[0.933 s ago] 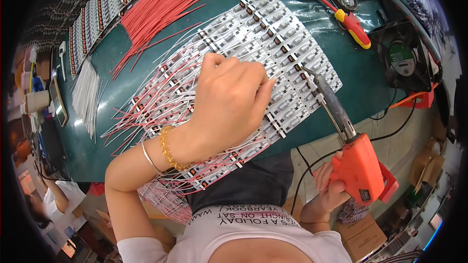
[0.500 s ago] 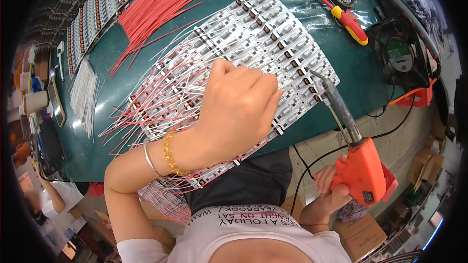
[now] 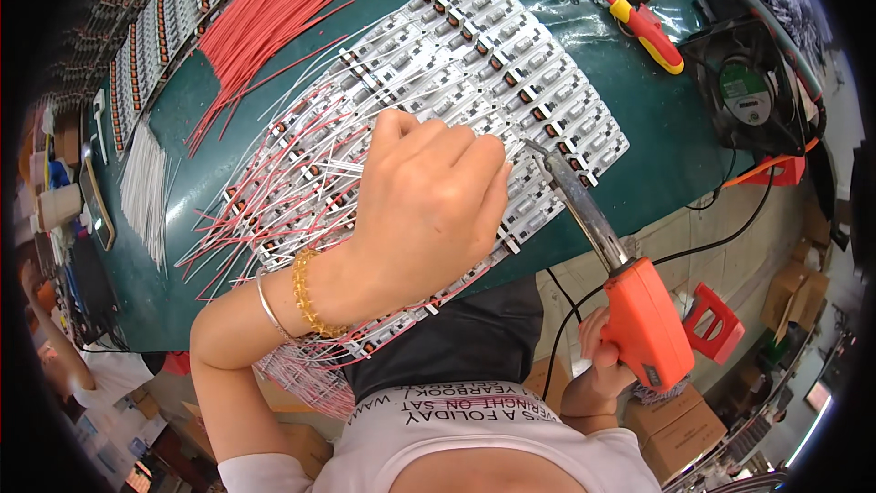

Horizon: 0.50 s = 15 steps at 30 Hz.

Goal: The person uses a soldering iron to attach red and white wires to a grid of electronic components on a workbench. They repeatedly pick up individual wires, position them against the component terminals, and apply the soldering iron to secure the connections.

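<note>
My left hand (image 3: 431,196) is closed in a fist over a panel of white circuit boards (image 3: 511,41), fingertips hidden beneath it. A small bunch of white wires (image 3: 342,167) pokes out from its left side, apparently gripped in it. My right hand (image 3: 602,356) is wrapped around the handle of an orange-red soldering gun (image 3: 648,324). The gun's bent metal tip points up and left, ending over the boards just right of my left fingers. Red and white wires (image 3: 265,201) fan out from the panel's left part; whether the tip touches a board, I cannot tell.
Loose red wires (image 3: 274,14) and white wires (image 3: 146,192) lie left on the green table (image 3: 182,310). More board panels (image 3: 173,27) stand at far left. A red-yellow screwdriver (image 3: 650,35), a black fan (image 3: 744,91) and a black cable (image 3: 730,242) are to the right.
The soldering gun has swung left, bringing its tip from the panel's right edge to beside my left fingers. My left hand keeps its closed shape; the whole view has shifted slightly.
</note>
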Each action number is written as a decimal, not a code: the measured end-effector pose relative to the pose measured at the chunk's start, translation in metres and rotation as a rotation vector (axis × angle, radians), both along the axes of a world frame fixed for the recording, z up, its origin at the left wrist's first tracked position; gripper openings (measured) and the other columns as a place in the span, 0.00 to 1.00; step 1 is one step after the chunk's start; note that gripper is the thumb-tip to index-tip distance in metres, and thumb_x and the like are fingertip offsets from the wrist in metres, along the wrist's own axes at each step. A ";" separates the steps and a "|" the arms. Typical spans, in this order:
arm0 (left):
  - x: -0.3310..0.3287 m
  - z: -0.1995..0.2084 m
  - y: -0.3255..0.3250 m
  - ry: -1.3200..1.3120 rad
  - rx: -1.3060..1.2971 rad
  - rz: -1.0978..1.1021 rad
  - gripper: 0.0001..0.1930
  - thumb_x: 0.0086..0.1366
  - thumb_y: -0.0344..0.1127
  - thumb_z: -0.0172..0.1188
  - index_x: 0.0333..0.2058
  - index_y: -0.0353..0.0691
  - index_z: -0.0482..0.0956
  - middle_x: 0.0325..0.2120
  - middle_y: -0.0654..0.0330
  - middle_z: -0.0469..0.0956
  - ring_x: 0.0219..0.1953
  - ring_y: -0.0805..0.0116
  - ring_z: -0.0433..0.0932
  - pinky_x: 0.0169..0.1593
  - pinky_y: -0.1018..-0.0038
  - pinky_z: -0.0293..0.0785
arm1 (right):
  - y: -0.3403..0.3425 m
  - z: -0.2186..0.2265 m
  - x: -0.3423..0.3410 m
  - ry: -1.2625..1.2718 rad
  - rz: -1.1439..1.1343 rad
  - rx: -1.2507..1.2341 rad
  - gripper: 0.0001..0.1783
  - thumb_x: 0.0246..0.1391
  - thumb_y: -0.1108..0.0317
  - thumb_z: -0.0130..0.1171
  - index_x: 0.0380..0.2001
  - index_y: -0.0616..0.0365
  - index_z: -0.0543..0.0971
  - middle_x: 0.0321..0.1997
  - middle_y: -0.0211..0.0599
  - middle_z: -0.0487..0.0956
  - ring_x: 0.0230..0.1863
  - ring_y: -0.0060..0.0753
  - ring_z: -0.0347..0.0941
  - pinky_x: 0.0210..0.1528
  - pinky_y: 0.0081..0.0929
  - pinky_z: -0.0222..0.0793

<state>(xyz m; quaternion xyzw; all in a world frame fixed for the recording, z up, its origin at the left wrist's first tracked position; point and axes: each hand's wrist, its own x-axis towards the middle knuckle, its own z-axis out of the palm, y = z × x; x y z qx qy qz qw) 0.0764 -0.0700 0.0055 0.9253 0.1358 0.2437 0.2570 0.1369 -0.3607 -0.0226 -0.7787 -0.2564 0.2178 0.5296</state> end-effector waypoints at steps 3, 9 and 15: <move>-0.001 0.000 0.000 -0.007 0.001 0.002 0.09 0.52 0.25 0.65 0.20 0.42 0.73 0.14 0.66 0.69 0.18 0.66 0.67 0.34 0.69 0.58 | 0.001 0.000 0.001 -0.059 0.050 0.024 0.29 0.52 0.40 0.61 0.33 0.60 0.77 0.25 0.28 0.74 0.27 0.32 0.69 0.32 0.30 0.65; -0.001 -0.003 0.000 -0.023 0.021 -0.005 0.10 0.51 0.26 0.60 0.18 0.42 0.68 0.15 0.62 0.66 0.21 0.64 0.67 0.33 0.67 0.58 | 0.005 -0.014 0.007 -0.139 0.041 0.231 0.42 0.54 0.42 0.59 0.54 0.73 0.65 0.11 0.23 0.64 0.10 0.18 0.59 0.16 0.18 0.60; -0.001 -0.003 -0.001 -0.028 0.022 -0.005 0.08 0.53 0.25 0.64 0.21 0.40 0.73 0.16 0.61 0.70 0.20 0.62 0.67 0.35 0.68 0.60 | 0.027 -0.004 0.003 -0.018 -0.001 0.320 0.42 0.55 0.42 0.58 0.54 0.73 0.65 0.10 0.24 0.64 0.10 0.18 0.59 0.16 0.18 0.61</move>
